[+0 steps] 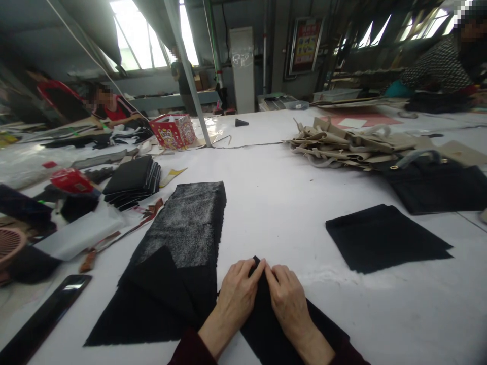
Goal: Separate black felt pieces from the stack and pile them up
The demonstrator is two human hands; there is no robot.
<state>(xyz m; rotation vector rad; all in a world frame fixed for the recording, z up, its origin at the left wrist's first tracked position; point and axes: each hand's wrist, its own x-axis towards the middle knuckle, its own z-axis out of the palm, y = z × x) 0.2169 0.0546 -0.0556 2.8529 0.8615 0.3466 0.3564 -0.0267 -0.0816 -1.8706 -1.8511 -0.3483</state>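
Observation:
A black fabric piece (262, 319) lies on the white table in front of me, with a folded strip running up between my hands. At its far end, my left hand (238, 291) pinches the fold between thumb and forefinger. My right hand (287, 299) grips the same end from the other side, its fingertips almost touching those of the left. Left of my hands sits a stack of black fabric (190, 223), its upper part speckled grey and a loose piece lying across its near end. Flat on the table to the right is another black fabric piece (384, 238).
Beige fabric pieces (342, 144) and a black bag (437, 182) lie at the right. Folded black pieces (133, 177), a red patterned box (173, 132) and a long dark glossy strip (45, 319) are at left. A pole (190, 76) rises from the table. Other people work around.

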